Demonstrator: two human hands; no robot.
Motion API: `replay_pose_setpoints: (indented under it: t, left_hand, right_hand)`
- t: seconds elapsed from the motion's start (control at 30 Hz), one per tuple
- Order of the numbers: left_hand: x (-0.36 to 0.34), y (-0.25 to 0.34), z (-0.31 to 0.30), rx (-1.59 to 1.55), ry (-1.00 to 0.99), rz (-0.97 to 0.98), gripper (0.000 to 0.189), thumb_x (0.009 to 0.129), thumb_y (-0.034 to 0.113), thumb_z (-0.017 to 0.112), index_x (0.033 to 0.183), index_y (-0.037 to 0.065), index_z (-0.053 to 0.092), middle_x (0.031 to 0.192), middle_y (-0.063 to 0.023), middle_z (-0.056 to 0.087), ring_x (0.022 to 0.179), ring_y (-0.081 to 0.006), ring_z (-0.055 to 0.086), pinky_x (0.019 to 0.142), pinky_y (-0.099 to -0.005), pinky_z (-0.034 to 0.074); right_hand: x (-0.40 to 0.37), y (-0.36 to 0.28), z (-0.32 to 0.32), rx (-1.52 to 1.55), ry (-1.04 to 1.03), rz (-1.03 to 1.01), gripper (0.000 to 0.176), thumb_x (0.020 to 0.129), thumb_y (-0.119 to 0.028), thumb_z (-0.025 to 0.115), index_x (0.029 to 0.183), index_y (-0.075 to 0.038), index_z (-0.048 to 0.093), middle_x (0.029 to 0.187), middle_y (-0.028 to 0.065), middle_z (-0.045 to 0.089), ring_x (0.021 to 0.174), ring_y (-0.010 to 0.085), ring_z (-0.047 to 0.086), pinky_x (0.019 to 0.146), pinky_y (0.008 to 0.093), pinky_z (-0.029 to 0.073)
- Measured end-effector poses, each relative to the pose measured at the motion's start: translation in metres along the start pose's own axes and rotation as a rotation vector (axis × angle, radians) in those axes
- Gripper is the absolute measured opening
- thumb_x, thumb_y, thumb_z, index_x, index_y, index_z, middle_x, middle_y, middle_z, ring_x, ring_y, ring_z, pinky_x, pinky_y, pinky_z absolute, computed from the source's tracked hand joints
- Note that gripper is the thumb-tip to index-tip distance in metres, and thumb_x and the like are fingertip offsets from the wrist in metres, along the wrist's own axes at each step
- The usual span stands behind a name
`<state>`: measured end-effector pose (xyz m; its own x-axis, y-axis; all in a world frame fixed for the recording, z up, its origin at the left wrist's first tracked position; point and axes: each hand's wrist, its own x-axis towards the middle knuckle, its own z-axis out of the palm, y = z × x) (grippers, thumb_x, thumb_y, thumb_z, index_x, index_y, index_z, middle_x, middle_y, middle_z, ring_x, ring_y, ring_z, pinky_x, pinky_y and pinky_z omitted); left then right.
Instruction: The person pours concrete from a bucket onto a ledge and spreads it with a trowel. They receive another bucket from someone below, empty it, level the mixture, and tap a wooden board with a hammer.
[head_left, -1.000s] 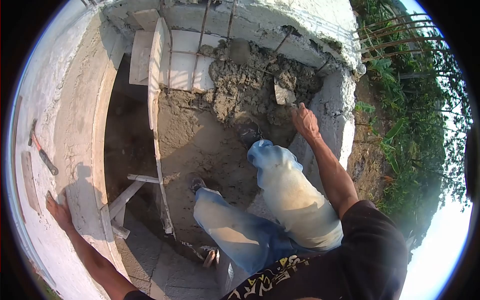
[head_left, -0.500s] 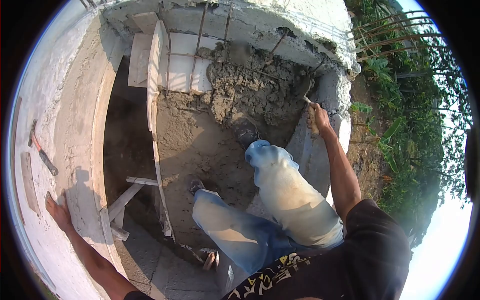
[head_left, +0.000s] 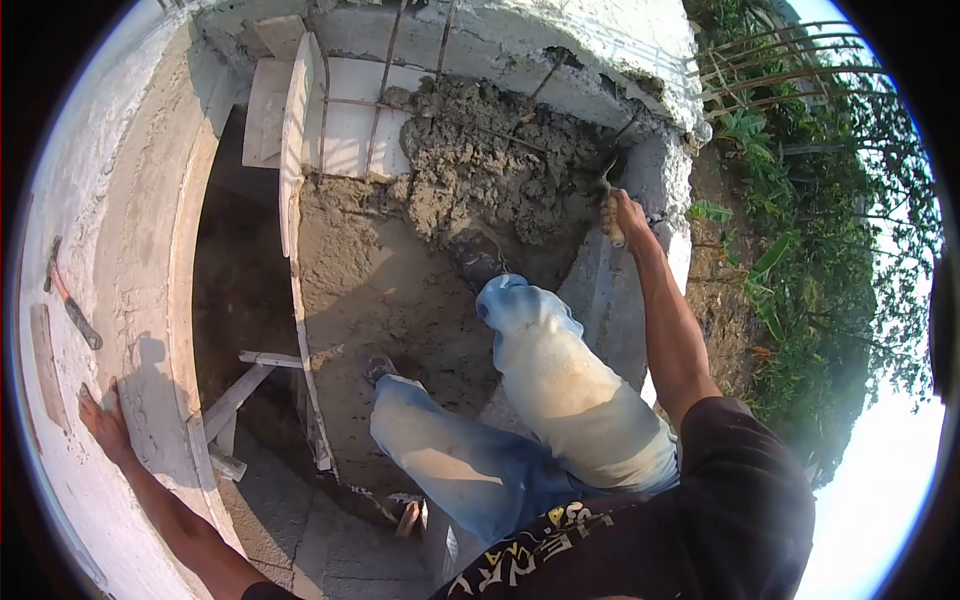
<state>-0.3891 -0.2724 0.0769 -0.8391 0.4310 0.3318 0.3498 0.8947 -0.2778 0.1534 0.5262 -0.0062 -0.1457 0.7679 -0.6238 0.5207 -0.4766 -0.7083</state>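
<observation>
The right hand (head_left: 630, 218) grips the trowel (head_left: 616, 235) by its pale handle, the fingers (head_left: 608, 212) closed around it. The metal shank rises beyond these fingers, toward the corner of the masonry; the blade cannot be made out clearly. Wet, lumpy mortar (head_left: 490, 150) lies heaped beyond and to the left of the same fingers, with steel bars (head_left: 381, 90) crossing or standing near it. A flatter grey surface (head_left: 350, 260) extends from the heap, farther left of the right fingers, and bears two dark boots (head_left: 480, 256) — the nearer to the fingers set at the edge of the heap. An upright board (head_left: 298, 130) stands along the left side of this surface, between the two hands, beside a dark opening (head_left: 235, 260); wooden braces (head_left: 235, 402) show lower in the opening. The left hand (head_left: 108, 428) rests on the pale wall (head_left: 60, 480) across the opening, its fingers open and extended, holding nothing. A hammer (head_left: 76, 312) with a red and black handle lies just beyond the left fingers, and a wooden strip (head_left: 47, 362) lies beside it, nearer the wall's outer edge. Green plants (head_left: 785, 290) grow on the slope to the right of the right fingers.
</observation>
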Motion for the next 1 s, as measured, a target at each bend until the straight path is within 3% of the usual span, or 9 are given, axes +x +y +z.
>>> replay_pose_setpoints:
  t: [0.03,0.13,0.27,0.4,0.53,0.7,0.8,0.93,1.0]
  left_hand:
    - [0.004,0.0,-0.001,0.004,0.003,0.017,0.067,0.086,0.045,0.064,0.125,-0.007,0.049,0.119,-0.0279,0.053,0.113,-0.0415,0.049,0.097,-0.0441,0.041]
    - [0.003,-0.001,-0.002,0.012,0.029,0.049,0.067,0.085,0.046,0.065,0.126,-0.006,0.05,0.12,-0.0272,0.054,0.114,-0.0414,0.048,0.098,-0.0445,0.04]
    - [0.002,0.003,-0.003,-0.013,0.029,0.037,0.068,0.085,0.045,0.065,0.127,-0.005,0.048,0.123,-0.0275,0.053,0.115,-0.0411,0.047,0.099,-0.0444,0.04]
    - [-0.006,0.0,0.004,-0.01,0.015,0.04,0.068,0.085,0.045,0.065,0.128,-0.004,0.048,0.122,-0.0274,0.053,0.116,-0.0407,0.048,0.099,-0.0443,0.04]
    - [0.005,-0.006,0.001,0.017,0.044,0.036,0.067,0.086,0.044,0.065,0.129,-0.003,0.047,0.122,-0.0278,0.052,0.116,-0.0405,0.048,0.099,-0.0439,0.04]
    - [0.003,-0.003,0.004,0.037,0.025,0.064,0.066,0.087,0.044,0.064,0.129,-0.003,0.048,0.12,-0.028,0.053,0.114,-0.0413,0.049,0.098,-0.0436,0.041]
    - [0.002,-0.003,0.002,0.046,0.03,0.03,0.065,0.086,0.044,0.064,0.128,-0.003,0.049,0.119,-0.0278,0.054,0.113,-0.0415,0.05,0.097,-0.0439,0.041]
    - [0.0,-0.003,0.006,0.042,0.04,0.084,0.064,0.086,0.043,0.064,0.129,-0.003,0.049,0.119,-0.0278,0.054,0.113,-0.0414,0.05,0.097,-0.0444,0.041]
    - [0.002,-0.01,0.005,0.045,0.062,0.105,0.064,0.087,0.043,0.064,0.129,-0.003,0.048,0.119,-0.0279,0.054,0.113,-0.0415,0.05,0.097,-0.0446,0.041]
  right_hand:
    - [0.005,-0.002,0.003,-0.156,0.06,-0.085,0.034,0.09,-0.036,0.051,0.08,-0.004,0.056,0.063,0.0043,0.053,0.049,0.0163,0.051,0.046,0.031,0.045]
    - [-0.015,-0.018,0.032,0.115,0.052,-0.041,0.033,0.091,-0.035,0.049,0.08,-0.004,0.055,0.062,0.0046,0.052,0.049,0.0167,0.051,0.045,0.0317,0.045]
    - [0.032,-0.004,0.003,0.068,0.017,-0.051,0.033,0.09,-0.033,0.051,0.082,-0.001,0.056,0.063,0.008,0.052,0.049,0.0215,0.053,0.045,0.035,0.046]
    - [-0.033,-0.015,0.032,-0.048,0.035,-0.081,0.032,0.091,-0.034,0.05,0.079,-0.005,0.054,0.062,0.0046,0.051,0.048,0.018,0.051,0.047,0.0321,0.045]
    - [-0.011,-0.009,0.028,0.05,0.091,-0.078,0.035,0.092,-0.037,0.051,0.078,-0.005,0.055,0.063,0.0048,0.052,0.05,0.0186,0.053,0.045,0.033,0.045]
    - [0.016,0.029,0.02,-0.103,0.184,-0.099,0.036,0.093,-0.036,0.048,0.076,-0.005,0.053,0.061,0.0057,0.05,0.046,0.019,0.051,0.043,0.0333,0.044]
    - [-0.038,0.027,0.056,-0.174,0.105,-0.227,0.036,0.094,-0.036,0.047,0.077,-0.005,0.054,0.061,0.0066,0.05,0.047,0.0195,0.05,0.043,0.0355,0.044]
    - [-0.046,0.069,0.049,-0.488,0.254,-0.213,0.041,0.094,-0.035,0.048,0.08,0.002,0.057,0.063,0.0103,0.054,0.051,0.0203,0.055,0.048,0.0373,0.045]
    - [-0.057,0.068,0.062,-0.392,0.198,-0.103,0.044,0.093,-0.037,0.048,0.078,0.003,0.057,0.064,0.0118,0.056,0.053,0.0222,0.056,0.051,0.0383,0.044]
